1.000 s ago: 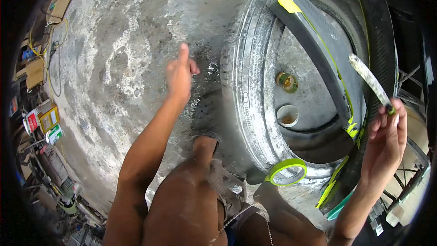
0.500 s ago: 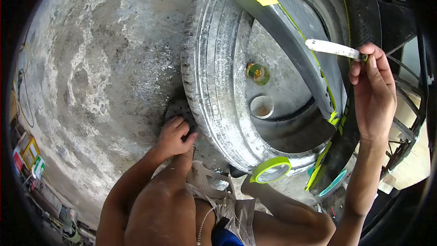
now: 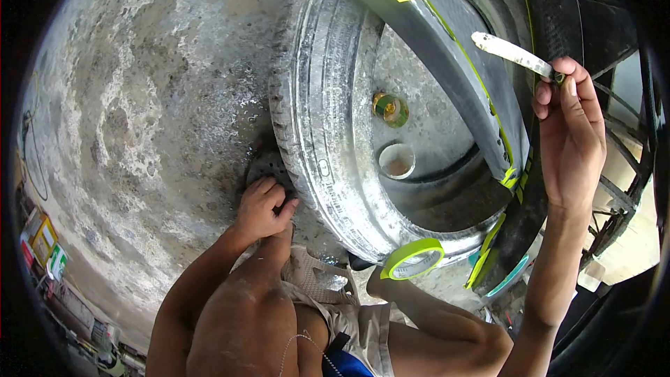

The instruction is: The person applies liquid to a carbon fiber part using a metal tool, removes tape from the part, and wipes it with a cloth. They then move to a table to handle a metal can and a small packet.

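Note:
My right hand (image 3: 572, 126) is raised at the right and pinches one end of a narrow strip of tape (image 3: 513, 52). The strip is white with dark specks, has a yellow-green bit at the pinched end, and curves up to the left. Beside it, a dark grey curved panel (image 3: 436, 56) edged in yellow-green tape (image 3: 457, 36) lies across a dusty tyre (image 3: 324, 132). My left hand (image 3: 265, 208) is closed, low by my foot, against a dark perforated shoe (image 3: 266, 167). Its fingers curl under, so anything within them is hidden.
A roll of yellow-green tape (image 3: 413, 260) sits at the tyre's near edge. Inside the tyre ring stand a green-and-amber container (image 3: 390, 109) and a whitish cup (image 3: 397, 161). Another black taped panel (image 3: 551, 14) and a dark metal frame (image 3: 621, 146) are at the right.
The strip's free end has risen and tilts more steeply, still in my right hand's pinch. The view has shifted slightly; my left hand stays by the shoe.

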`<state>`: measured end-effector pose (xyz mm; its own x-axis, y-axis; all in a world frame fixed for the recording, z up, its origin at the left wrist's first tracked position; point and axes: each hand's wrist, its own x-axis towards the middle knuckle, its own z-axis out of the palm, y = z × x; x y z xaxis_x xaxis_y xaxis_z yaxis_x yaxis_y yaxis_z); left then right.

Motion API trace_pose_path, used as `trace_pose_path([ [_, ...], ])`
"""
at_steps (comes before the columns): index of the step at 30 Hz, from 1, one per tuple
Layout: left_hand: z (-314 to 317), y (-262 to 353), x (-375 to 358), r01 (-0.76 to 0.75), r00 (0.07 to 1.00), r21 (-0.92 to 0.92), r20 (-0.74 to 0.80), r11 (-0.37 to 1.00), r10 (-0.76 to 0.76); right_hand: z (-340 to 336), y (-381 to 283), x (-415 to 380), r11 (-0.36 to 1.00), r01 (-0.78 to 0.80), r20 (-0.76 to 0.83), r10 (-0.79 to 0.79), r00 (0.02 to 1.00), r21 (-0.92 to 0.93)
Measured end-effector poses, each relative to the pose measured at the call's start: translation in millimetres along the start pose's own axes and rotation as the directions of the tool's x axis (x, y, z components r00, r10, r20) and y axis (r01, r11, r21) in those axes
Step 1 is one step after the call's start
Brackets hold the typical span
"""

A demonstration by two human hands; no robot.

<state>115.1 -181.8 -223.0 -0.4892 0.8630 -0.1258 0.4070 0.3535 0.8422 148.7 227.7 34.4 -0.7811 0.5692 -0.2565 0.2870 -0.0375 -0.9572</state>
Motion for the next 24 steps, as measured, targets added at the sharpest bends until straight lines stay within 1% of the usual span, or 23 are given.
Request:
trace_pose_path([
  [2,0.6,-0.3,1.7,-0.007,1.0,0.008,-0.005,1.0,0.007,-0.7,0.5,0.5,0.999,0.008,0.001,-0.008,1.0,-0.032],
  [16,1.5,-0.6,1.7,-0.021,0.999,0.01,-0.042,1.0,0.021,9.9,-0.1,1.7,0.995,0.057,-0.012,-0.058,0.998,-0.085],
  [18,1.5,-0.4,1.4,0.0,1.0,0.004,-0.021,1.0,0.0,13.6,-0.7,3.1,0.995,0.057,-0.006,-0.058,0.998,-0.082],
  [20,2.5,-1.3,2.1,-0.008,1.0,-0.002,-0.028,1.0,0.008,18.3,-1.1,4.4,0.994,0.056,-0.035,-0.059,0.998,-0.091],
  [24,3.3,-1.3,2.7,-0.02,0.999,0.0,-0.038,1.0,0.02,24.7,2.8,9.5,0.993,0.072,-0.003,-0.073,0.997,-0.093],
])
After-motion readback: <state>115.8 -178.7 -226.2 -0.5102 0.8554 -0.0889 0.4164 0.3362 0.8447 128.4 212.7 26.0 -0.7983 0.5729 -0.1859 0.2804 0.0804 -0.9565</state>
